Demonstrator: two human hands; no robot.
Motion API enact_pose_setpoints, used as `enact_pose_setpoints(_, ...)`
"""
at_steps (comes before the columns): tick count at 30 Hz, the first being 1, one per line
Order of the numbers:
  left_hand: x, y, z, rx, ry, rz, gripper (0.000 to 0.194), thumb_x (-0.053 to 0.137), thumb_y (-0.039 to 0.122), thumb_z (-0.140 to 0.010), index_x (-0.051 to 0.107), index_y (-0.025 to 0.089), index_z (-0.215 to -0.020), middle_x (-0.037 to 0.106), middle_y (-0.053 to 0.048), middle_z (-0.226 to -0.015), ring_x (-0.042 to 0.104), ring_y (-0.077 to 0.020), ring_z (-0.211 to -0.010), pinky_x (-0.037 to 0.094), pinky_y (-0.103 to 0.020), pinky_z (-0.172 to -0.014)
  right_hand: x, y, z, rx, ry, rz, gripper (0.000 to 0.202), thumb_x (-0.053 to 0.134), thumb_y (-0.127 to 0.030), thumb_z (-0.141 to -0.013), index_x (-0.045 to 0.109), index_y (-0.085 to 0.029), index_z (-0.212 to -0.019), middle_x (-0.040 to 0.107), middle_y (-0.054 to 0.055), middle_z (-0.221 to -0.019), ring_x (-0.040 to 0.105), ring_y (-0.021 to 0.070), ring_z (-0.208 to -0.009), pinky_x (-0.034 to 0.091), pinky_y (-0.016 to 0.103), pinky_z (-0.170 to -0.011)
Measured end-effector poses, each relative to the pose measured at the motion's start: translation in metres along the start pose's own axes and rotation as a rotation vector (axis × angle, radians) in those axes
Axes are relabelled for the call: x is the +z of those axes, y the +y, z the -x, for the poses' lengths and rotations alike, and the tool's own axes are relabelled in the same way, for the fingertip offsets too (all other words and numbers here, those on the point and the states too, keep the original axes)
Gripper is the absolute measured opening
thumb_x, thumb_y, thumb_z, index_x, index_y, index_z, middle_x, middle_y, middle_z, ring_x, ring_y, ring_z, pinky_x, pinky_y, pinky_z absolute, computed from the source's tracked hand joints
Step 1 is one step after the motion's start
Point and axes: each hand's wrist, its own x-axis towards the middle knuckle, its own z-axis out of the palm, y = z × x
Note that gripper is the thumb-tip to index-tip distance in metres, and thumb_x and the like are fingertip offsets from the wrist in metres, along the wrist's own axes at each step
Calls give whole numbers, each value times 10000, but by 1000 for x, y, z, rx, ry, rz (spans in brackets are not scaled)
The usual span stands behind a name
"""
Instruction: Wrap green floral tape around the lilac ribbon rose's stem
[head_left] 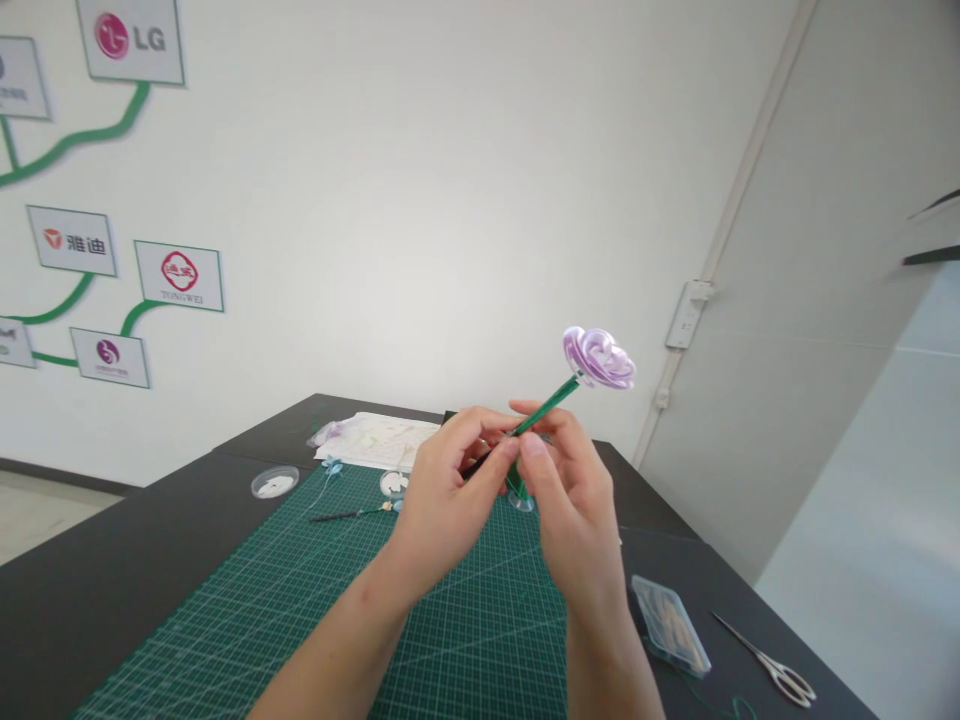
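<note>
A lilac ribbon flower (600, 357) on a green-wrapped stem (551, 403) is held up above the mat, its head tilted to the upper right. My left hand (454, 495) is closed round the lower, dark part of the stem. Thumb and fingers of my right hand (574, 495) close on the stem just beside the left fingertips. Some green material and a clear round piece (521, 500) show between and below my hands; what they are is partly hidden.
A green cutting mat (480, 620) covers much of the black table (135, 570). To the left are a clear dish (274, 483) with white pieces, a small blue flower (332, 466) and a dark-handled tool (337, 517). Scissors (769, 662) and a plastic box (670, 625) lie right.
</note>
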Motion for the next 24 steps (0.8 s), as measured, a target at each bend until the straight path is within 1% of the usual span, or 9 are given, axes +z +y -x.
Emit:
enact_pose_setpoints(3,3,-1,1,9,59,-59,198,618,329,-979,752,202,-1050,736,-58,-930,639,-123,-698,485,-213,-540,1,3,-1,-15,158,44,168,632,-369,-960,668,-209,-996,537,-39,-641,518,111,-528,440,216,-476)
enact_pose_setpoints(5,3,-2,1,17,77,-88,190,620,316,-977,755,202,-1047,739,-60,-942,659,-134,-737,488,-217,-551,-2,7,-3,-9,211,65,184,672,-377,-934,688,-195,-958,426,-67,-580,426,99,-491,375,211,-452)
enact_pose_setpoints(8,2,-3,0,15,78,-92,163,634,303,-971,750,207,-1032,736,-45,-908,673,-138,-765,498,-216,-579,-7,13,-6,37,168,55,206,706,-391,-911,737,-188,-927,349,-77,-551,388,103,-502,394,231,-509)
enact_pose_setpoints(10,2,-3,-1,-13,99,-67,137,652,295,-954,734,199,-1008,731,-34,-862,673,-135,-747,498,-213,-583,-10,15,-8,52,149,48,198,725,-383,-886,762,-188,-873,354,-70,-540,405,109,-522,419,245,-549)
enact_pose_setpoints(13,0,-3,-3,-67,145,-33,128,689,306,-917,700,183,-950,711,-16,-772,658,-129,-673,490,-211,-558,-11,14,-11,26,152,93,189,743,-363,-845,787,-188,-786,396,-47,-528,403,115,-530,398,243,-527)
enact_pose_setpoints(15,-3,-3,-4,-72,150,-48,138,690,320,-917,690,182,-915,694,-1,-727,632,-120,-623,477,-211,-542,-13,12,-12,2,144,140,185,743,-355,-831,805,-191,-771,403,-41,-519,387,114,-523,386,242,-511)
enact_pose_setpoints(17,-8,-3,-6,-46,142,-131,127,673,306,-928,698,186,-894,695,6,-721,618,-118,-611,472,-216,-550,-16,9,-12,0,116,193,185,739,-353,-831,822,-196,-780,375,-46,-503,364,109,-509,371,242,-500)
enact_pose_setpoints(20,-15,-4,-7,25,127,-336,94,652,247,-932,722,203,-887,746,-3,-802,645,-133,-665,489,-238,-600,-22,4,-12,27,34,256,196,731,-357,-837,836,-197,-793,331,-55,-483,317,97,-478,321,235,-467)
enact_pose_setpoints(24,-21,-5,-9,39,49,-524,114,636,214,-937,742,223,-895,789,-4,-888,686,-158,-738,487,-260,-632,-33,-3,-9,39,-68,286,198,719,-351,-844,836,-212,-764,400,-40,-468,319,94,-463,321,226,-445)
